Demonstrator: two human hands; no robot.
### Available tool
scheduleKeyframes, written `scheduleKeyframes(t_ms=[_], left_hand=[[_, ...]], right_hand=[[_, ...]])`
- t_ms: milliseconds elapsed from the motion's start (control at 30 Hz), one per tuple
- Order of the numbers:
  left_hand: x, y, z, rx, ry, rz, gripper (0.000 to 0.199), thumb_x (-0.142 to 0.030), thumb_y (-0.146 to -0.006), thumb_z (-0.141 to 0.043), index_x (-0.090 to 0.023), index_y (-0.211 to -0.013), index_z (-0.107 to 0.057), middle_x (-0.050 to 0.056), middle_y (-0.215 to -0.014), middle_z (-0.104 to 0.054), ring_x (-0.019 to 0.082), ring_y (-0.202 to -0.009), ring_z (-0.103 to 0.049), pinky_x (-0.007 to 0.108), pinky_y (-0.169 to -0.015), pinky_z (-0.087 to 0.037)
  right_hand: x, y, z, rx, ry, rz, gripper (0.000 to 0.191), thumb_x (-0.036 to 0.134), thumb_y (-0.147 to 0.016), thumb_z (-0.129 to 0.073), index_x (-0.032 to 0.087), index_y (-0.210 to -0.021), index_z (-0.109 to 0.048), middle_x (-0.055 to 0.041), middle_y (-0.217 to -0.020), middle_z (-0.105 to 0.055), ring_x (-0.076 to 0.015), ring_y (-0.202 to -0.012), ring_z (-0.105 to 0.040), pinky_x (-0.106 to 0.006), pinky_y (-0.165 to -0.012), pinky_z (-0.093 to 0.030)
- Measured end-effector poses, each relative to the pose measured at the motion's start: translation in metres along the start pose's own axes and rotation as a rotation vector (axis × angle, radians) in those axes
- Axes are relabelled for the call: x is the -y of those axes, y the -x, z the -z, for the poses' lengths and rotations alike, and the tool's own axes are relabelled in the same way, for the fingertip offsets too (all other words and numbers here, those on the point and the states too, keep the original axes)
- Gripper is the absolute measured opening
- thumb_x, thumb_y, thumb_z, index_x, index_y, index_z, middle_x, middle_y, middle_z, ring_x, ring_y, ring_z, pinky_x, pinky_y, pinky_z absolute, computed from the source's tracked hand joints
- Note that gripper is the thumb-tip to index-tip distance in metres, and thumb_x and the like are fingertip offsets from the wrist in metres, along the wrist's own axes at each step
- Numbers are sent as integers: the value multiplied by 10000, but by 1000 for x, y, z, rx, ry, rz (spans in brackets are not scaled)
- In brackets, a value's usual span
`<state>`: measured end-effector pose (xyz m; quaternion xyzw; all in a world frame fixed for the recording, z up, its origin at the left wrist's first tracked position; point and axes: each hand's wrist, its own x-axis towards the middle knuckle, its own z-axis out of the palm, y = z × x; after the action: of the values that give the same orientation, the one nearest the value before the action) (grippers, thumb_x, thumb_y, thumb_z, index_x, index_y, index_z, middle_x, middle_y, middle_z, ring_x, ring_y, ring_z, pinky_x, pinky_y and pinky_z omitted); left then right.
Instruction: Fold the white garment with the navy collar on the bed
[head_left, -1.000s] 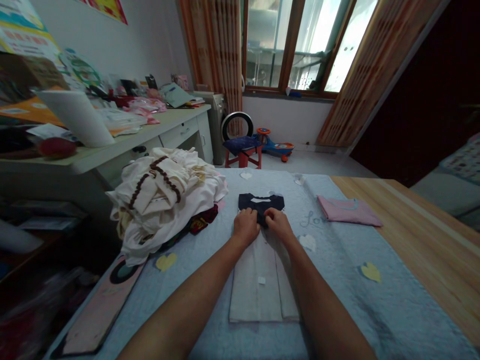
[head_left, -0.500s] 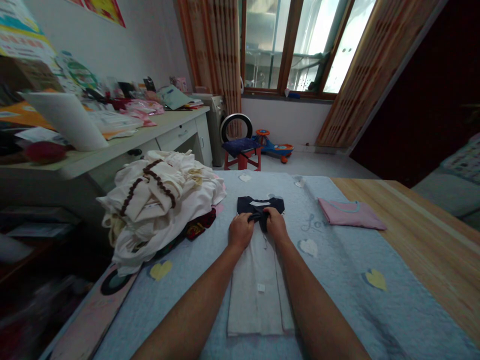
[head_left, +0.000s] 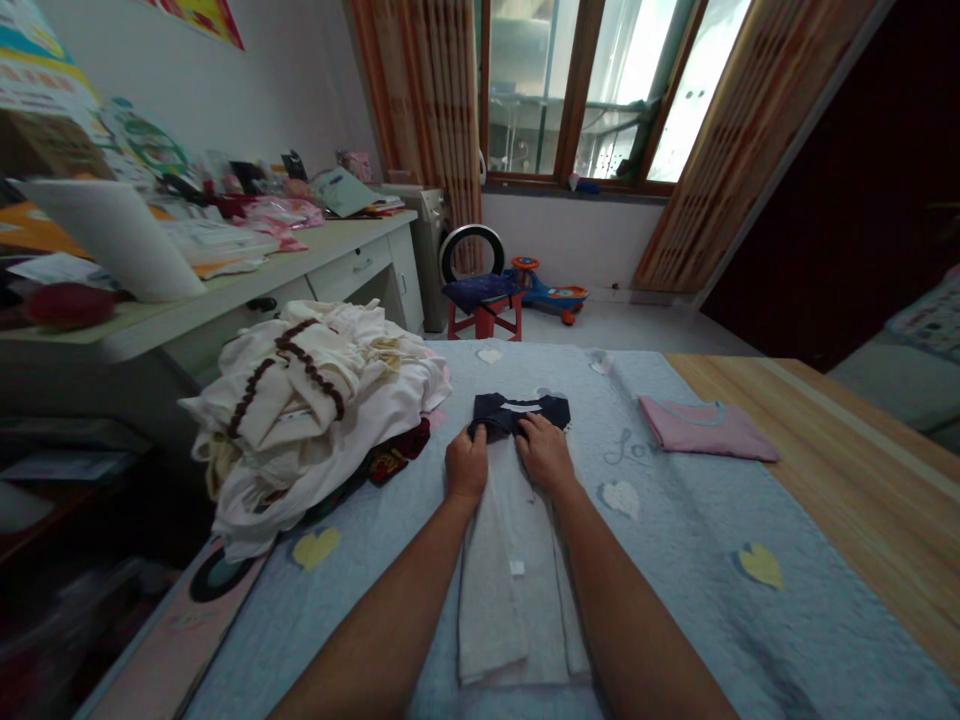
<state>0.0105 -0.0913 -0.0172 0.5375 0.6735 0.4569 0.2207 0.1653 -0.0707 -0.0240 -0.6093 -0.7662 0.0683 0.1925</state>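
Note:
A light grey shirt [head_left: 536, 610] with a navy top part lies folded into a long strip in front of me. A white patch shows at its neckline, and a small white tag sits lower down on the body. My left hand [head_left: 466, 465] pinches the left edge of the navy part, fingers closed on the cloth. Over the right side of that navy part, my right hand [head_left: 546, 455] has its fingers bent onto the fabric, with the thumb close to the middle. Part of the cloth under both hands is hidden.
Left of the shirt is a heap of white clothes [head_left: 352, 400] with brown trim. A folded pink shirt [head_left: 701, 428] lies at the right. Both rest on a blue blanket [head_left: 660, 600]. A cluttered desk [head_left: 300, 270] runs along the left wall; a red stool [head_left: 486, 318] stands beyond.
My left hand has moved slightly left, to the edge of the navy part. The bunched navy cloth has spread flatter, and the lower left of the shirt has shifted into a slanting fold.

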Motion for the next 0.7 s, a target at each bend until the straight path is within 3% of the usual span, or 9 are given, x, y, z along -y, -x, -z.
scheduleKeyframes(t_ms=[233, 367, 533, 700], left_hand=[[5, -3, -1, -65, 76, 31, 425, -378, -979, -367, -148, -1023, -721, 131, -1041, -756, 268, -1015, -691, 361, -889, -518], [1, 3, -1, 52, 69, -88, 392, -363, -983, -388, -158, -1098, -701, 111, -1077, -751, 245, -1030, -690, 352, -909, -518], [-6, 11, -4, 258, -86, -306, 342, -332, -921, -539, -189, -1204, -666, 89, -1225, -709, 231, -1138, -655, 363, -1008, -485], [-8, 13, -1, 303, -69, -356, 336, -345, -957, -470, -201, -1167, -691, 70, -1196, -723, 219, -1121, -663, 342, -1007, -485]], right_hand=[[6, 1, -1, 82, 106, -13, 463, 396, -985, -445, 248, -1421, -498, -81, -1564, -394, -291, -1438, -303, -499, -1144, -225], [7, 2, -1, 39, 41, 2, 434, 333, -965, -454, 229, -1379, -535, -81, -1515, -464, -282, -1410, -338, -496, -1150, -201], [2, 0, -4, -50, -169, -22, 514, 159, -880, -420, 155, -1387, -500, -115, -1314, -626, -223, -1269, -489, -402, -1126, -249], [-4, -2, -2, -92, -305, -56, 614, 147, -818, -402, 145, -1432, -421, -81, -1115, -692, -212, -1073, -593, -353, -1030, -368]])
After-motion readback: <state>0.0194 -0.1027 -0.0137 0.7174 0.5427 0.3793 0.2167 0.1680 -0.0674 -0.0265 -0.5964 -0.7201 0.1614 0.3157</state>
